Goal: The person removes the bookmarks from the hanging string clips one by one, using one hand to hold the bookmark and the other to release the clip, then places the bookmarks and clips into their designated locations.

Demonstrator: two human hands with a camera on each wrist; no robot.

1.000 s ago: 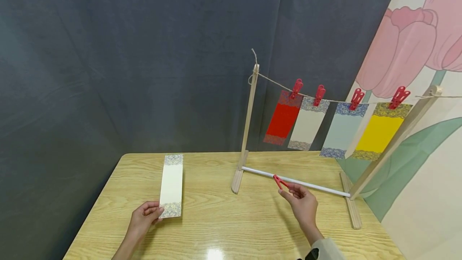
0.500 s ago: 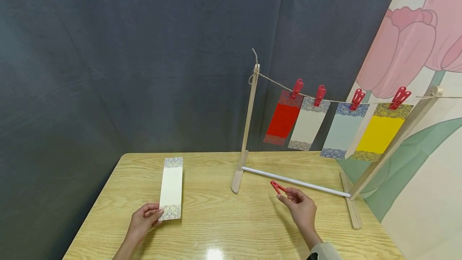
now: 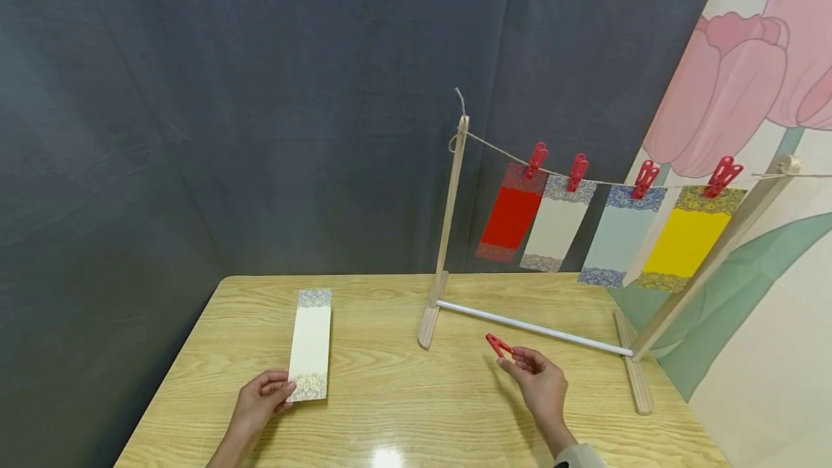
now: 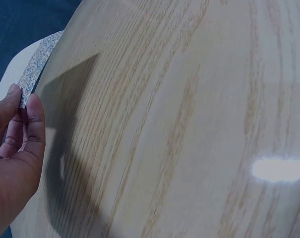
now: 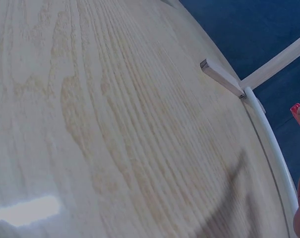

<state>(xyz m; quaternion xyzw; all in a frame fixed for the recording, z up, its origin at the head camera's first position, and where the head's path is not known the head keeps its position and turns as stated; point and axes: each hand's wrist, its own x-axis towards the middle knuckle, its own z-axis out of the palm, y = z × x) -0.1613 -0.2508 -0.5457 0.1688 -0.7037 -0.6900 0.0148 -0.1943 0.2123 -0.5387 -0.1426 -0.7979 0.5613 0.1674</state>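
My left hand pinches the lower left corner of a cream card with lace-patterned ends, holding it above the left side of the table. In the left wrist view, thumb and fingertips grip the patterned edge of the card. My right hand pinches a red clothespin between thumb and fingers, over the table in front of the drying stand's white bar. Only a small red part of the clothespin shows in the right wrist view, at the right edge, with part of the hand.
A wooden stand carries a string with a red card, a white card, a pale blue card and a yellow card, pegged by red clothespins. A dark curtain hangs behind the table.
My right hand has drawn back toward me and slightly left with the clothespin. My left hand has lowered a little toward me with the cream card.
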